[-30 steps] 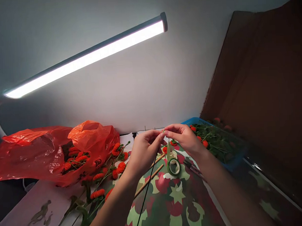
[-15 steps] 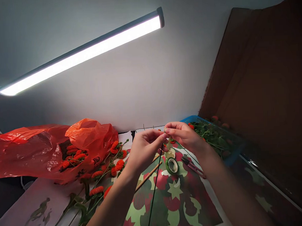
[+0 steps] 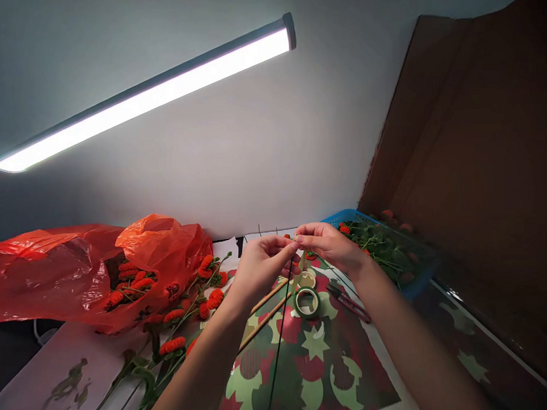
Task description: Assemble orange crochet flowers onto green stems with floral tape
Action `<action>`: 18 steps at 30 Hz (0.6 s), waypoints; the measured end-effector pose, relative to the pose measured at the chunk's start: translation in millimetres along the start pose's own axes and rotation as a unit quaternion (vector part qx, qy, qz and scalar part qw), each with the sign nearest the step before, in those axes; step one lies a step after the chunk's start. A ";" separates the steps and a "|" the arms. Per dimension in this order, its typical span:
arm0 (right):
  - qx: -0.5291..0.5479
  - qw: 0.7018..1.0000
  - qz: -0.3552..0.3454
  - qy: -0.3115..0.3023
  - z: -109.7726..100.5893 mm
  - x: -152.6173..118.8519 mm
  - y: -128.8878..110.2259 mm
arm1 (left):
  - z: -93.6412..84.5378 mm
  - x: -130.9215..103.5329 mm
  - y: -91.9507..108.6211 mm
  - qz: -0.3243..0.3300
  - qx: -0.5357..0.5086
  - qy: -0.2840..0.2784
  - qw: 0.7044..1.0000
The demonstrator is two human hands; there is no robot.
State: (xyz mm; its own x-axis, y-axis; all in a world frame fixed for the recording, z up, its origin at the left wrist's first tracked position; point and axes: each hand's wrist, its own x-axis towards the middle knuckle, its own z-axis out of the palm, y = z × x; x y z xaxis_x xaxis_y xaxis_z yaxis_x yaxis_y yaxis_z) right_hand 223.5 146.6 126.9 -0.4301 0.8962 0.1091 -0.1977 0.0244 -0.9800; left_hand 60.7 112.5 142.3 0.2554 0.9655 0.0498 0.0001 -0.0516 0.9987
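My left hand (image 3: 260,269) is closed in a pinch on a thin dark stem wire (image 3: 280,353), whose long end slants down toward me. Fingertip to fingertip with it, my right hand (image 3: 329,245) pinches at the wire's top, where a bit of pale green shows. From there a strip of green floral tape (image 3: 297,282) hangs to its roll (image 3: 296,307), which stands just below the hands. What exactly lies between the fingertips is mostly hidden.
Orange fuzzy flowers (image 3: 173,345) with green stems lie left, beside a red plastic bag (image 3: 54,275) holding more. Wooden sticks (image 3: 265,323), pliers (image 3: 350,304) and a blue basket (image 3: 341,215) of stems surround the patterned mat (image 3: 317,372). A cardboard panel (image 3: 470,148) stands right; a lamp (image 3: 160,95) shines above.
Both hands keep their pinch at nearly the same spot. The tape roll has shifted slightly left and turned its opening more toward me. The view has moved a little.
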 end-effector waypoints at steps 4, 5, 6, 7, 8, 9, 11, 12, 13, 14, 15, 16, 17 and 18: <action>-0.057 0.998 -0.038 -0.002 1.2 -1.7 -3.0 | 1.8 0.2 -1.8 0.031 0.011 0.034 0.999; -0.068 0.997 -0.043 0.001 1.6 -2.0 -3.4 | 2.3 0.3 -2.2 0.035 0.014 0.038 0.999; -0.076 0.996 -0.046 0.003 2.1 -2.2 -3.5 | 2.6 0.5 -2.5 0.036 0.017 0.038 0.998; -0.083 0.995 -0.049 0.004 2.4 -2.3 -3.3 | 2.8 0.7 -2.8 0.035 0.020 0.037 0.999; -0.087 0.995 -0.051 0.005 2.7 -2.1 -2.8 | 2.9 0.9 -3.1 0.032 0.022 0.034 0.999; -0.089 0.995 -0.052 0.004 2.8 -1.8 -2.1 | 3.0 1.2 -3.3 0.028 0.022 0.029 0.999; -0.088 0.995 -0.052 0.003 2.5 -0.7 -0.1 | 3.0 1.8 -3.8 0.020 0.016 0.014 1.000; -0.086 0.995 -0.052 0.001 2.2 -0.1 1.0 | 3.1 2.1 -4.1 0.014 0.010 0.007 1.000; -0.084 0.995 -0.053 0.000 1.7 0.5 2.0 | 3.2 2.5 -4.4 0.009 0.003 0.002 1.000; -0.080 0.995 -0.053 -0.002 1.2 1.0 2.8 | 3.2 2.9 -4.8 0.004 -0.004 -0.002 1.000; -0.076 0.996 -0.051 -0.002 0.6 1.5 3.4 | 3.4 3.3 -5.3 -0.002 -0.009 -0.006 1.000; -0.072 0.996 -0.048 -0.001 0.2 1.8 3.7 | 3.5 3.6 -5.7 -0.007 -0.014 -0.006 1.000; -0.069 0.997 -0.046 0.002 -0.2 2.2 3.8 | 3.6 3.8 -6.0 -0.010 -0.018 -0.003 1.000; -0.068 0.997 -0.044 0.006 -0.5 2.4 3.8 | 3.7 4.0 -6.3 -0.012 -0.022 0.003 1.000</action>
State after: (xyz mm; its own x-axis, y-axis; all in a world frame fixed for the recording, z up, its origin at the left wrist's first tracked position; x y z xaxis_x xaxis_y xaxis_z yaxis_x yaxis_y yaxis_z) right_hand 222.1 149.1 123.3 -0.4062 0.8928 0.1947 -0.1125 0.1625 -0.9803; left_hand 65.4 115.7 136.2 0.2504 0.9678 0.0255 -0.0373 -0.0167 0.9992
